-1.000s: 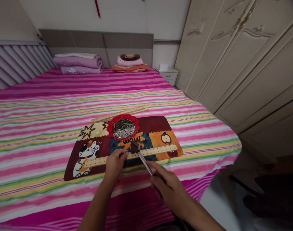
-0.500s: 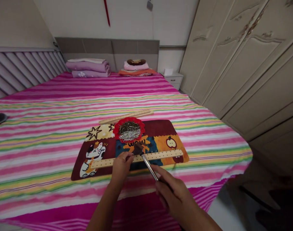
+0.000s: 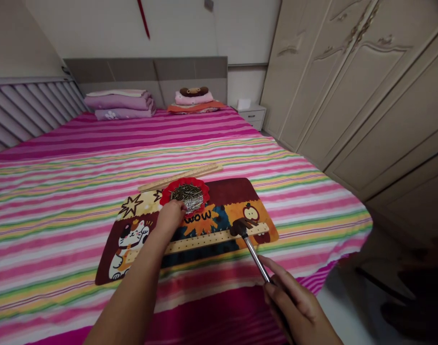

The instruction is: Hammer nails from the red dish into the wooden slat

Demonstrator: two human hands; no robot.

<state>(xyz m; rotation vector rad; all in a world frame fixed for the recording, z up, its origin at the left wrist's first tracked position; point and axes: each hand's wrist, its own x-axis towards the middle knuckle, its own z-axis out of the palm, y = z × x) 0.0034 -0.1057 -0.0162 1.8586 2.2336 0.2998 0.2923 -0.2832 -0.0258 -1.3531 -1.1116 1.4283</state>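
Observation:
My left hand (image 3: 174,211) is at the near left rim of a red scalloped bowl (image 3: 166,196) full of nails (image 3: 190,196). Its fingers are curled together over the nails, and what they pinch is hidden. My right hand (image 3: 294,297) is closed round the handle of a hammer (image 3: 255,256) with a dark head and a shiny metal shaft. The hammer's head is over the right part of a long wooden strip (image 3: 204,241) with rows of holes. Small nails stand along the strip's far edge. My left forearm covers part of the strip's left side.
Under the bowl and strip lies a patterned mat (image 3: 233,191) on a striped bed sheet (image 3: 298,191). More wooden strips (image 3: 179,177) lie behind the bowl. Folded bedding (image 3: 120,103) is stacked by the headboard. A wardrobe (image 3: 330,86) stands at the right.
My left hand has moved from the wooden strip up to the bowl of nails. My right hand has shifted the hammer rightward along the strip. The view has turned slightly.

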